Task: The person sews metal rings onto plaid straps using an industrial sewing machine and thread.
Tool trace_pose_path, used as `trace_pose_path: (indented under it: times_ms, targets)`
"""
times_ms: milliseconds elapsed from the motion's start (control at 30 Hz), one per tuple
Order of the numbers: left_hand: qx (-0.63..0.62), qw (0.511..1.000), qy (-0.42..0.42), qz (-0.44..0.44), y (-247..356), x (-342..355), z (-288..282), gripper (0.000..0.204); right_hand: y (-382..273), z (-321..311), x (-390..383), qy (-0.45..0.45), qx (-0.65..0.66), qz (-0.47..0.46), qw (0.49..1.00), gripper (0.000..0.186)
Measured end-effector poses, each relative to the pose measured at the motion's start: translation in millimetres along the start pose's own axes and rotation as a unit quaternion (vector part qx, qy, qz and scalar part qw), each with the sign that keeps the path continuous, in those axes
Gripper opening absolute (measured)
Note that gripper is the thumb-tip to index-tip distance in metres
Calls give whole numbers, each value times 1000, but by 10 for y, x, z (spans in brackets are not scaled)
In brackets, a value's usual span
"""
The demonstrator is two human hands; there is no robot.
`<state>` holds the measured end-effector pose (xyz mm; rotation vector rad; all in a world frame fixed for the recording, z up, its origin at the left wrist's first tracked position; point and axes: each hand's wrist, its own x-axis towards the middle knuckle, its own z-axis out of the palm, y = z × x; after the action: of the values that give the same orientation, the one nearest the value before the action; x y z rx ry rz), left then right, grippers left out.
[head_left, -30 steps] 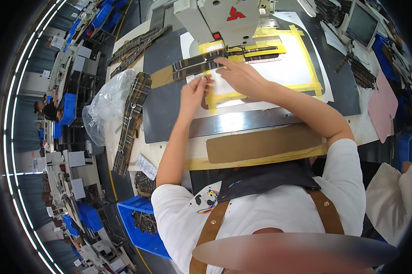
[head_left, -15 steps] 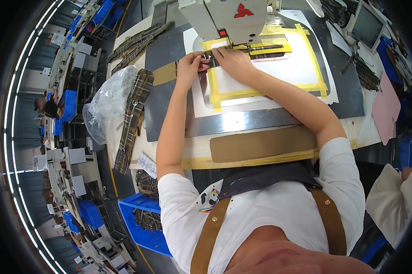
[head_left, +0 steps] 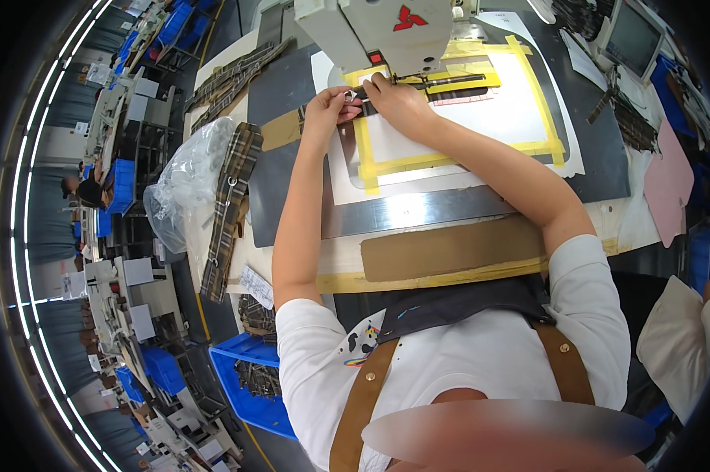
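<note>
Below the white sewing machine head (head_left: 382, 35), both hands work at the left end of a template edged with yellow tape (head_left: 426, 164). My left hand (head_left: 323, 118) pinches a small metal ring (head_left: 349, 96) on a dark plaid strap. Close beside it, my right hand (head_left: 402, 108) lies over the strap near the needle area, fingers bent down; what its fingertips grip is hidden. A narrow dark plaid strip (head_left: 457, 79) lies in the template's slot to the right of the hands.
Plaid straps with metal rings (head_left: 231, 197) and a clear plastic bag (head_left: 183, 185) lie at the left. A blue bin (head_left: 245, 393) with plaid pieces stands below the table. A brown cardboard piece (head_left: 449, 250) lies at the front edge. At the right are a monitor (head_left: 634, 39) and pink sheet (head_left: 668, 185).
Both hands stay at nearly the same spot by the strap and ring. The right fingers have shifted slightly. The whole view has moved a little.
</note>
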<state>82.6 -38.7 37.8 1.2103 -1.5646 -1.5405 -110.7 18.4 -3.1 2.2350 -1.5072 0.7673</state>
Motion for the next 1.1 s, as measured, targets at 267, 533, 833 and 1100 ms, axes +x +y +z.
trace_pose_path:
  times_ms: [267, 533, 833, 1100]
  targets:
    - [8, 1000, 1, -2, 28, -9, 114, 30, 5, -63, 20, 17, 24, 1, 1000, 25]
    - [-36, 999, 7, -10, -22, 45, 342, 27, -49, -164, -40, 15, 35, 27, 999, 46]
    - [84, 993, 29, 72, -130, 85, 411, 27, -172, -279, 15, 19, -19, 3, 1000, 59]
    - [33, 996, 32, 75, -165, 121, 389, 16, -148, -326, 127, -16, 7, 10, 1000, 30]
